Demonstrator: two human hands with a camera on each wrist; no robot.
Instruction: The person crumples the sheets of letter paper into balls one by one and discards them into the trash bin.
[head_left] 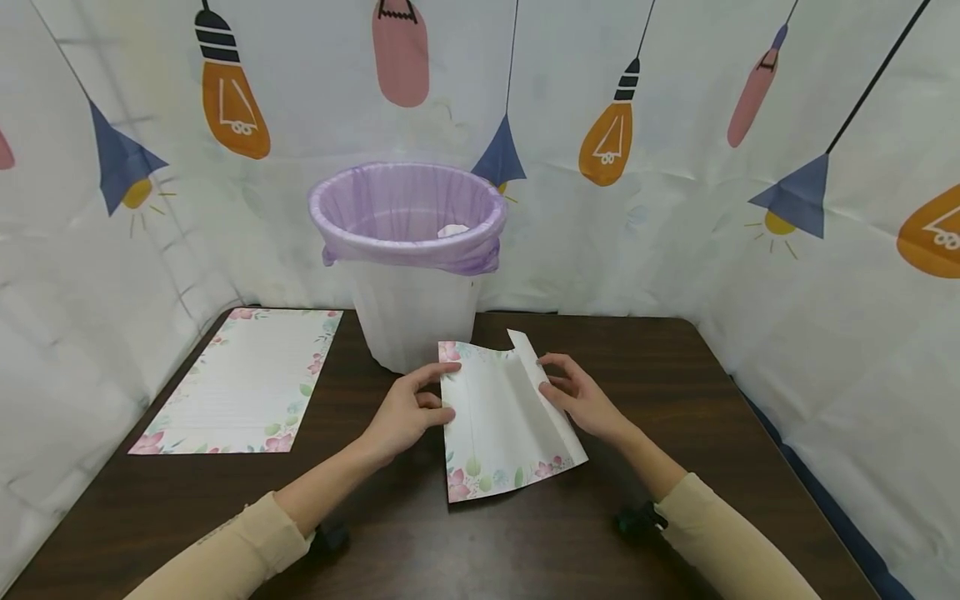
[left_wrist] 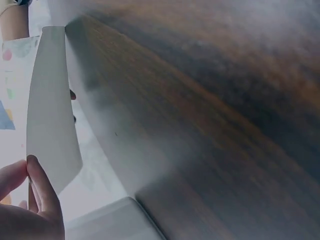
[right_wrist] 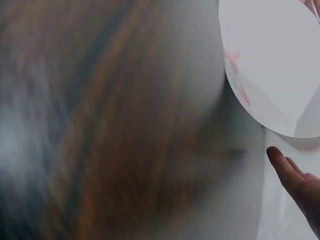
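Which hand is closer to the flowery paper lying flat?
Left. The left hand is right of the flat paper; the right hand is farther right, across the held sheet.

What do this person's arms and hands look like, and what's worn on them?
The left hand and right hand are bare, with no gloves visible. The cream left sleeve and matching right sleeve end well short of the hands. A small dark object shows beside the right sleeve's end, too unclear to identify.

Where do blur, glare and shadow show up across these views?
Head: fairly sharp, a dark shadow under the held sheet's lower edge; left wrist: tabletop soft, pale glare toward top right; right wrist: tabletop strongly blurred, whitish haze at left.
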